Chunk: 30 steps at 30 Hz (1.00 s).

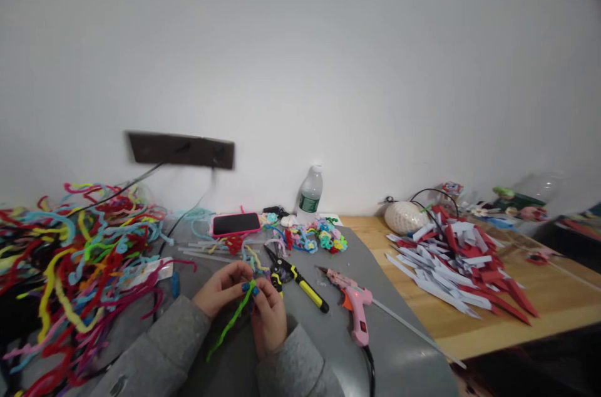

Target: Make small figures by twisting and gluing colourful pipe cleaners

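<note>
A bright green pipe cleaner (230,325) is pinched between both hands, its long tail hanging down to the lower left. My left hand (224,287) grips it near its upper end with thumb and fingers. Close beside, my right hand (268,315) holds the same end, fingertips nearly touching those of the left. The fingers partly hide how that end is bent. Just beyond the right hand lie yellow-and-black pliers (305,287), jaws pointing away. To their right a pink glue gun (354,306) rests on its side, a clear glue stick (417,331) lying by it.
Tangled coloured pipe cleaners (94,259) heap on the left. A pink-cased phone (236,224), a water bottle (310,193) and small pipe-cleaner flowers (328,237) stand along the back of the grey mat (394,347). Red and white paper strips (464,259) pile on the wooden table (451,331).
</note>
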{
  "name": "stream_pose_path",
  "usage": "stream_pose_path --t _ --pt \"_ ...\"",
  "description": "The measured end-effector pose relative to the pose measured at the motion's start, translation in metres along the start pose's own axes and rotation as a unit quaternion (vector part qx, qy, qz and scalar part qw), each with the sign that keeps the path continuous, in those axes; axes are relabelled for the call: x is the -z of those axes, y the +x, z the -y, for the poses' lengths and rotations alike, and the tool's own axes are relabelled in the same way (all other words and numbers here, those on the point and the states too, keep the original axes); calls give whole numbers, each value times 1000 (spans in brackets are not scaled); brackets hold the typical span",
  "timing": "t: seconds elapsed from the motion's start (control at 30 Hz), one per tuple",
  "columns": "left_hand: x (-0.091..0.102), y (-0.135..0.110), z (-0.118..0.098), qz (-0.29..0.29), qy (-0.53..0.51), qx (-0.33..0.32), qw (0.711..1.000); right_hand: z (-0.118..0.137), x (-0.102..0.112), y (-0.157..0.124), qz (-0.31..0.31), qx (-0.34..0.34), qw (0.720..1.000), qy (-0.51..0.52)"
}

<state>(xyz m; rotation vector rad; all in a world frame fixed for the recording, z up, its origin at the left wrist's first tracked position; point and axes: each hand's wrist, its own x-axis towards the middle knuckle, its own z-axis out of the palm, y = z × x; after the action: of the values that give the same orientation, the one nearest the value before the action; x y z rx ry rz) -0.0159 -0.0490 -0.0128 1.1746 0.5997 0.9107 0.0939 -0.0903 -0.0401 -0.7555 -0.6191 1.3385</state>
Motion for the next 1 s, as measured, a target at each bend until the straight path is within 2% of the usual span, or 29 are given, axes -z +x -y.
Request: stream_pose_path --t 0.2,1.0 --pt "0 1 2 -12 15 -21 1000 0 0 -1 2 1 1000 11" --pt "1 1 1 -8 39 -19 999 -2 1 0 11 4 1000 26"
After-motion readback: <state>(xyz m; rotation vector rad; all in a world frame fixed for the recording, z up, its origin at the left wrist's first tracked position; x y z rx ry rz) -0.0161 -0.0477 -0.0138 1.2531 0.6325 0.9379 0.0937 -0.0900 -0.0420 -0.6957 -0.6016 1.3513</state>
